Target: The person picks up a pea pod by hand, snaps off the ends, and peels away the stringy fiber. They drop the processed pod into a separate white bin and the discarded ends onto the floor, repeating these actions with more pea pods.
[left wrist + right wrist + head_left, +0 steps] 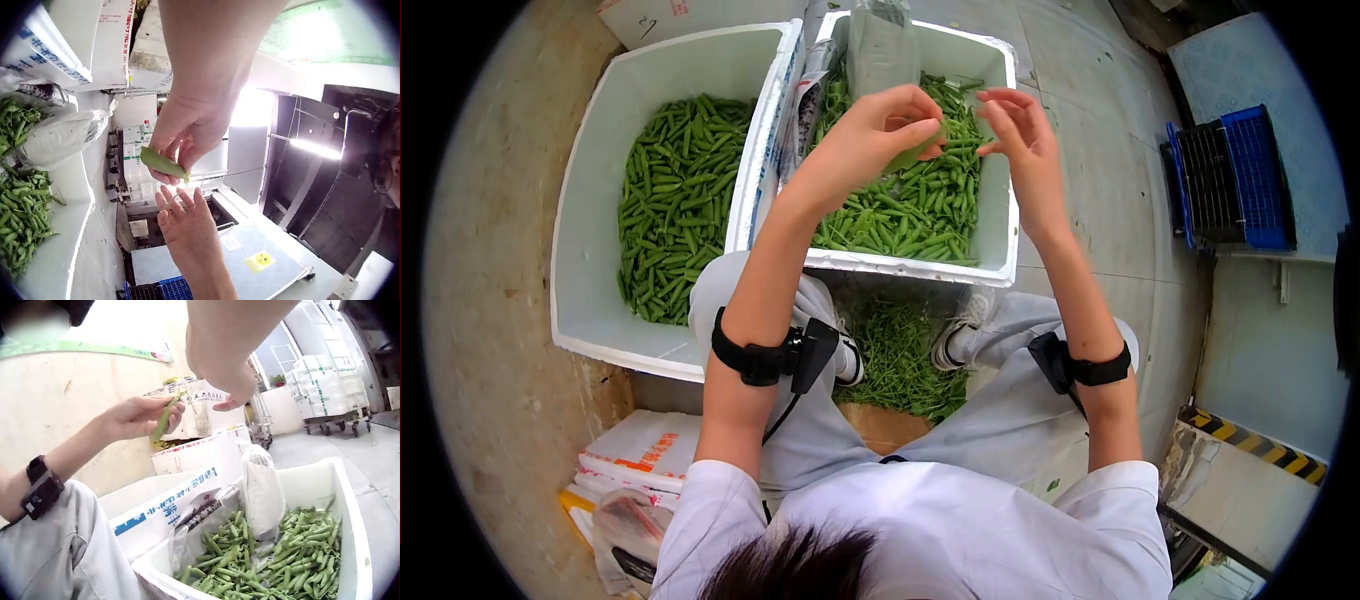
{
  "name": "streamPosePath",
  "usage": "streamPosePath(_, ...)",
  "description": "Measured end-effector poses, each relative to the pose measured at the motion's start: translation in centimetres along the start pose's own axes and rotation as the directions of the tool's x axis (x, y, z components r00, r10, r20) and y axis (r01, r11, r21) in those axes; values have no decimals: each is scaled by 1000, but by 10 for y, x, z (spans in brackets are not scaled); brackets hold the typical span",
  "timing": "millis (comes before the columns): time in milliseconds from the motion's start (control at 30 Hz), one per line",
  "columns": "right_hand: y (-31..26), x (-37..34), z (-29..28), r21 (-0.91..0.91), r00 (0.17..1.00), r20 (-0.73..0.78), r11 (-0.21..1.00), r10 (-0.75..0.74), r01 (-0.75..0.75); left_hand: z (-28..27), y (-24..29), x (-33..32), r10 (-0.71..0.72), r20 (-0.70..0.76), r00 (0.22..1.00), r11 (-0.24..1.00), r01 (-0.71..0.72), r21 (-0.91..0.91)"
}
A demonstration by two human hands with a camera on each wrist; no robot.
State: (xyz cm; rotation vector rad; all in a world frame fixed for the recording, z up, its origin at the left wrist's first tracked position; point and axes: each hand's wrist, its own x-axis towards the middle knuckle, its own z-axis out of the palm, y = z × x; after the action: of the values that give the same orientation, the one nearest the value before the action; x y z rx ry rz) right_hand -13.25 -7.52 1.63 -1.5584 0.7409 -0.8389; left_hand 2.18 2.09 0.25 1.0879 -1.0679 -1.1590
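Observation:
My left hand [880,128] pinches one green pea pod [162,164] between thumb and fingers, above the right-hand foam box [1000,225]. The pod's stem end points toward my right hand [1028,140], which is held a short way off with fingers loosely bent and spread. A thin pale strand [175,195] runs from the stem end across the right fingers in the left wrist view. Many pea pods [910,220] lie in the box below the hands. In the right wrist view, the right fingers are partly hidden behind the hand and forearm.
A second foam box [585,230] with pea pods [680,200] stands at the left. A clear plastic bag [882,50] rises from the right box. Thin green trimmings [900,350] cover the floor between the shoes. A blue crate [1255,175] is at the right.

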Motion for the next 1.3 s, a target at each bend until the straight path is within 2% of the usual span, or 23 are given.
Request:
streamPosePath(33, -1, -2, 3, -42, 993, 46, 993, -110, 112, -1, 0, 0, 0, 1, 1000, 1000, 0, 0)
streamPosePath(133, -2, -10, 7, -134, 982, 185, 989, -33, 58, -3, -4, 2, 41, -2, 999, 996, -41, 74)
streamPosePath(233, 4, -10, 7, -312, 987, 128, 940, -102, 138, -3, -13, 5, 65, -4, 998, 995, -64, 72)
streamPosePath(367, 4, -11, 10, -544, 947, 148, 777, -284, 318, 3, -15, 8, 220, -51, 974, 881, -176, 440)
streamPosePath(400, 5, -12, 10, -579, 944, 184, 746, -273, 328, 4, -14, 7, 299, -19, 954, 776, -232, 586)
streamPosePath(467, 5, -11, 9, -611, 941, 219, 715, -257, 338, 2, -16, 7, 302, 2, 953, 762, -243, 601)
streamPosePath(533, 0, -8, 2, -443, 941, 338, 888, 34, 127, 0, -17, 5, 304, 22, 952, 747, -253, 614)
streamPosePath(567, -7, -7, -3, -442, 940, 339, 888, 35, 126, 0, -12, 3, 202, 52, 978, 874, -204, 440)
streamPosePath(600, -19, -5, -8, -274, 901, 414, 962, 132, -15, 1, -5, 1, 107, 102, 989, 959, -130, 251)
streamPosePath(633, -28, -3, -10, -107, 841, 501, 979, 205, -175, 1, 2, -1, 107, 103, 989, 959, -130, 251)
streamPosePath(700, -33, -8, -8, -15, 832, 520, 975, 196, -221, 3, 14, -5, 95, 221, 971, 995, -92, -25)
streamPosePath(767, -31, -14, -3, 287, 818, 559, 893, 139, -347, 4, 9, -5, 93, 211, 973, 990, -68, -123)
streamPosePath(833, -33, -14, 0, 287, 835, 538, 907, 114, -308, 0, 5, -2, 83, 200, 976, 976, -40, -212)
streamPosePath(900, -32, -16, 4, 297, 851, 521, 919, 72, -260, -19, 4, 4, 288, -75, 955, 643, -250, -724)
streamPosePath(967, -30, -21, 5, -54, 780, 606, 986, 158, -157, -88, -16, 14, 447, -396, 803, -101, -394, -914)
streamPosePath(1000, -28, -27, 9, -167, 728, 641, 970, 243, -177, -81, 5, 6, 453, -383, 805, -88, -387, -918)
streamPosePath(1067, 5, -41, 21, -332, 622, 719, 940, 309, -83, -67, 38, -18, 151, -597, 788, -207, -566, -798)
streamPosePath(1100, 27, -51, 25, -389, 500, 775, 915, 387, -105, -64, 37, -17, 154, -598, 787, -204, -567, -798)
streamPosePath(1133, 46, -63, 32, -529, 320, 806, 849, 499, 8, -61, 34, -16, 275, -514, 813, -161, -488, -858)
streamPosePath(1167, 72, -81, 34, -510, 236, 857, 817, 458, 269, -57, 30, -15, 385, -418, 823, -109, -410, -906)
streamPosePath(1200, 104, -99, 30, -520, 167, 846, 713, 507, 470, -55, 26, -11, 325, -431, 842, -45, -442, -896)
streamPosePath(1233, 102, -100, 35, -559, 113, 797, 652, 594, 513, -55, 18, -7, 321, -436, 841, -47, -445, -894)
streamPosePath(1300, 111, -82, 43, -561, 156, 826, 765, 542, 316, -52, 3, 0, 308, -432, 848, 253, -511, -822)
